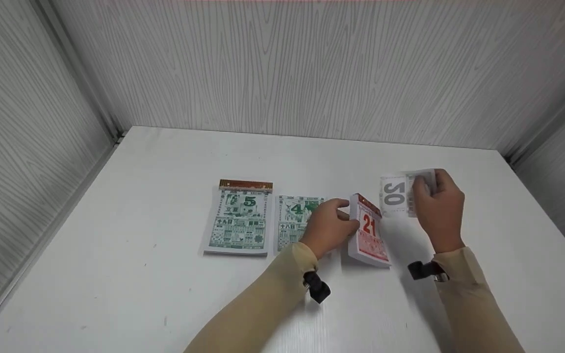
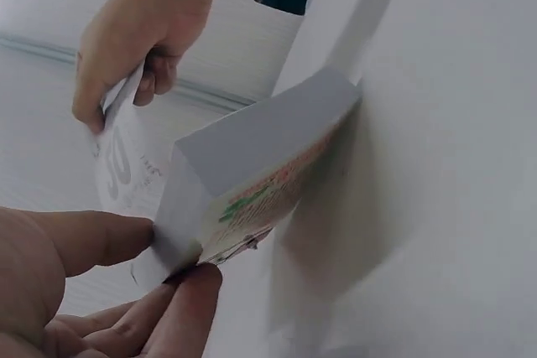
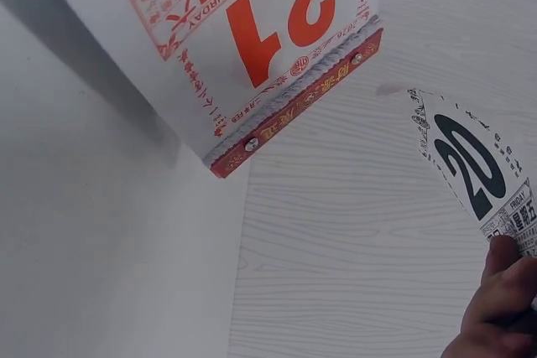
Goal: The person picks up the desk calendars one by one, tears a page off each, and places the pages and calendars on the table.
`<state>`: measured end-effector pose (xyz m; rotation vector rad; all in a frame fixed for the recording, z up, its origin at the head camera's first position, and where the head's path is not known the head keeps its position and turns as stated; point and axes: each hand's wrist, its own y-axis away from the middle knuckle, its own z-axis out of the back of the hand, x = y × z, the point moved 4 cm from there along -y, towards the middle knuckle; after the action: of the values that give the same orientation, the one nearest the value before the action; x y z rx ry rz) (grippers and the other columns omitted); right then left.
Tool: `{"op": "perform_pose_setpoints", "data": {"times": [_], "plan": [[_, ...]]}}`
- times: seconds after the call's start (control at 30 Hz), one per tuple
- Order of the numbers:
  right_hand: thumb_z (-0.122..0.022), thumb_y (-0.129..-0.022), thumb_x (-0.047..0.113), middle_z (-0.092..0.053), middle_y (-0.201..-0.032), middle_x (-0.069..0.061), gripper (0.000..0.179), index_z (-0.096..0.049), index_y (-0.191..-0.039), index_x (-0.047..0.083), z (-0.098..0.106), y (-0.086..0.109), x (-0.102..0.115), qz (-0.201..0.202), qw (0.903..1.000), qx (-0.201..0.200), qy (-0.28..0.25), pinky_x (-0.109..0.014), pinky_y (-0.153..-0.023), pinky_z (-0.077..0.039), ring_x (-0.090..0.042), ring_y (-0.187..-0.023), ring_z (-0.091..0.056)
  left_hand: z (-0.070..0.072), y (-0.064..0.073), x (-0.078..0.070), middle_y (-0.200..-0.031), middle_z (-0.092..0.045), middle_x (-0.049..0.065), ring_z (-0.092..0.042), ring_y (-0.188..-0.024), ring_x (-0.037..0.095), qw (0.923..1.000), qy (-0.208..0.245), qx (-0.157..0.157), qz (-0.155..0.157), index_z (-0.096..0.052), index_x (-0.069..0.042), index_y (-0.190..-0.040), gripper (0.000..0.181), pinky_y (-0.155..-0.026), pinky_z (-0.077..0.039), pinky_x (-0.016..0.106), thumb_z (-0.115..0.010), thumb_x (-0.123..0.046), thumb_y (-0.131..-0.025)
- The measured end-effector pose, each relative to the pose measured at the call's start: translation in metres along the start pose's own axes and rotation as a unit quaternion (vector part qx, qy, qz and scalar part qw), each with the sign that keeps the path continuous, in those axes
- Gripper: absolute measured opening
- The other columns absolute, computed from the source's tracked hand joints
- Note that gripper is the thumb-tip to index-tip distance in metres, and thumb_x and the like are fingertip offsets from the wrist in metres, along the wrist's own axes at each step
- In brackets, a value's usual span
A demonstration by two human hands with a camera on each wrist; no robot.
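Observation:
My left hand (image 1: 329,226) grips a thick tear-off calendar (image 1: 372,230) by its left side, thumb on one face and fingers on the other. The pad is tilted up off the table and shows a red 21 under a red-and-gold binding strip (image 3: 302,102). To its right, my right hand (image 1: 442,208) pinches a loose calendar page (image 1: 393,197) with a black 20. In the right wrist view the page (image 3: 470,161) stands apart from the pad's bound edge, and a ragged line of torn paper runs along the strip.
Left of the hands, a second tear-off calendar (image 1: 241,220) with a green 5 lies flat on the white table (image 1: 165,294). Beside it lies a page with a green 4 (image 1: 290,215), partly covered by my left hand. Wood-grain panels (image 1: 282,68) stand at the back and sides.

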<state>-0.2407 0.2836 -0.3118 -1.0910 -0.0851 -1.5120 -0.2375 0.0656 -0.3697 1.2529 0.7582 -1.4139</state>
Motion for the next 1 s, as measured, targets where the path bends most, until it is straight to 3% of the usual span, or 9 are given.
{"op": "perform_pose_setpoints", "data": {"times": [0.1,0.27,0.4,0.5,0.57,0.7,0.77,0.87,1.0], "plan": [[-0.053,-0.104,0.019,-0.072,-0.083,-0.014,0.028,-0.070,-0.113,-0.001,-0.001,0.000,0.000,0.003,0.9999,0.007,0.009,-0.014,-0.052,-0.041,-0.011,-0.056,-0.056,0.001,0.002,-0.001,-0.122,-0.071,0.004,-0.068,-0.109,0.017,0.9959,-0.090,0.004,-0.004,-0.055,-0.010,-0.147,0.056,-0.094,-0.057,0.034,-0.074,-0.020,-0.095],[-0.055,-0.103,0.019,-0.072,-0.083,-0.014,0.026,-0.070,-0.110,-0.001,-0.003,0.000,0.001,0.019,0.9997,0.014,0.011,-0.015,-0.052,-0.040,-0.012,-0.056,-0.056,-0.002,0.003,-0.001,-0.128,-0.070,0.005,-0.066,-0.118,0.019,0.9760,-0.217,0.014,-0.015,-0.058,-0.009,-0.142,0.052,-0.104,-0.053,0.036,-0.076,-0.022,-0.095],[-0.055,-0.103,0.019,-0.072,-0.085,-0.014,0.027,-0.070,-0.110,-0.002,-0.004,0.000,0.002,0.027,0.9994,0.020,0.007,-0.015,-0.052,-0.041,-0.012,-0.056,-0.056,-0.004,0.007,0.000,-0.114,-0.073,0.002,-0.067,-0.103,0.017,0.9699,-0.243,0.015,-0.008,-0.068,-0.010,-0.130,0.039,-0.097,-0.056,0.034,-0.078,-0.023,-0.094],[-0.055,-0.103,0.019,-0.073,-0.087,-0.014,0.027,-0.070,-0.111,-0.001,-0.004,0.001,0.002,0.027,0.9993,0.023,0.009,-0.014,-0.053,-0.041,-0.011,-0.056,-0.057,-0.007,0.014,-0.005,-0.106,-0.073,0.000,-0.061,-0.096,0.015,0.9611,-0.273,0.007,-0.043,-0.073,-0.011,-0.122,0.033,-0.092,-0.054,0.031,-0.079,-0.026,-0.093],[-0.055,-0.103,0.019,-0.074,-0.088,-0.014,0.027,-0.071,-0.111,-0.001,-0.004,0.001,0.001,0.023,0.9994,0.025,0.011,-0.014,-0.053,-0.042,-0.011,-0.056,-0.058,-0.011,0.023,-0.010,-0.108,-0.071,0.000,-0.056,-0.097,0.016,0.9422,-0.322,0.005,-0.091,-0.074,-0.013,-0.121,0.034,-0.092,-0.051,0.031,-0.079,-0.031,-0.093],[-0.056,-0.103,0.021,-0.074,-0.088,-0.013,0.027,-0.072,-0.110,0.000,-0.003,0.001,0.000,0.010,0.9993,0.032,0.014,-0.015,-0.052,-0.042,-0.011,-0.057,-0.058,-0.028,0.044,-0.017,-0.117,-0.067,-0.001,-0.054,-0.108,0.018,0.8789,-0.430,0.041,-0.203,-0.075,-0.021,-0.124,0.037,-0.098,-0.049,0.033,-0.081,-0.036,-0.091],[-0.056,-0.103,0.022,-0.074,-0.088,-0.014,0.027,-0.072,-0.110,0.001,-0.003,0.000,0.000,0.007,0.9991,0.038,0.016,-0.015,-0.053,-0.042,-0.010,-0.058,-0.058,-0.036,0.053,-0.015,-0.120,-0.067,-0.002,-0.057,-0.109,0.017,0.8549,-0.460,0.073,-0.229,-0.075,-0.024,-0.126,0.036,-0.098,-0.050,0.034,-0.081,-0.034,-0.091],[-0.056,-0.104,0.022,-0.075,-0.093,-0.015,0.029,-0.072,-0.112,0.000,-0.003,0.001,0.000,0.006,0.9985,0.050,0.019,-0.014,-0.059,-0.043,-0.010,-0.063,-0.060,-0.046,0.059,-0.012,-0.121,-0.069,-0.004,-0.061,-0.107,0.017,0.8367,-0.486,0.102,-0.231,-0.075,-0.028,-0.127,0.033,-0.093,-0.053,0.035,-0.079,-0.030,-0.094],[-0.056,-0.104,0.023,-0.076,-0.099,-0.016,0.031,-0.072,-0.116,-0.001,-0.006,0.001,0.000,-0.001,0.9973,0.068,0.028,-0.014,-0.069,-0.045,-0.011,-0.072,-0.065,-0.051,0.058,-0.009,-0.122,-0.071,-0.004,-0.064,-0.106,0.016,0.8282,-0.509,0.089,-0.218,-0.073,-0.028,-0.130,0.034,-0.090,-0.056,0.034,-0.077,-0.029,-0.095]]}}
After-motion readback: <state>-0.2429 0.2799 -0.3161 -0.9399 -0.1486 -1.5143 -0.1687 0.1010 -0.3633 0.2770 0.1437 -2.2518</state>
